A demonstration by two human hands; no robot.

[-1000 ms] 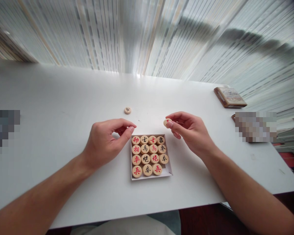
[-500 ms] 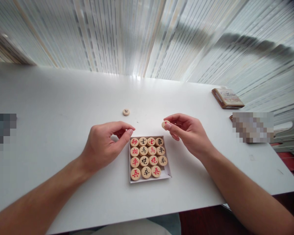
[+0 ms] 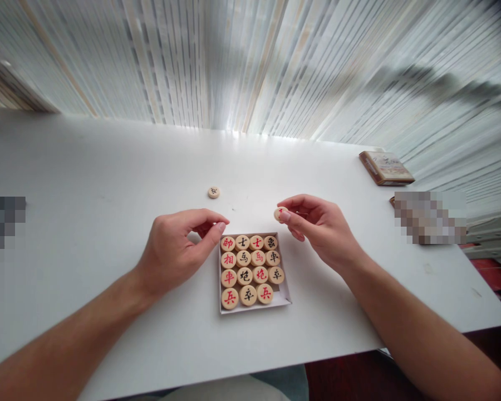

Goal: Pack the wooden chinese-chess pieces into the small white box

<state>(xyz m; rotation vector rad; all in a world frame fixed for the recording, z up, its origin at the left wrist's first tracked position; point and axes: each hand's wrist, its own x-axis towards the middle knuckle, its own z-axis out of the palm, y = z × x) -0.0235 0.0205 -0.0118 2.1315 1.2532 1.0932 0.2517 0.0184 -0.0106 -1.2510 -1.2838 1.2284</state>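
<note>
Between the thumb and fingers of my right hand [image 3: 313, 225] is a round Chinese chess piece [image 3: 279, 213] with a red mark, partly covered by the thumb. This hand hovers just beyond the upper right corner of a shallow white box [image 3: 254, 307]. Rows of wooden Chinese chess pieces [image 3: 244, 276] with red and black characters sit in the box, and its lower right corner is bare. By the box's upper left corner, my left hand [image 3: 179, 239] has thumb and forefinger together, with nothing seen in them. A loose black-marked piece [image 3: 214, 192] lies farther back.
The white table [image 3: 108, 167] runs back to a striped curtain [image 3: 192, 61]. At the back right lies a flat brown-edged box [image 3: 386, 168], with a blurred-out item [image 3: 428, 218] in front of it. Another blurred object [image 3: 2, 225] is at the left edge.
Both hands hold nearly the same pose, with the red-marked piece still in the right one. The whole view has shifted very slightly.
</note>
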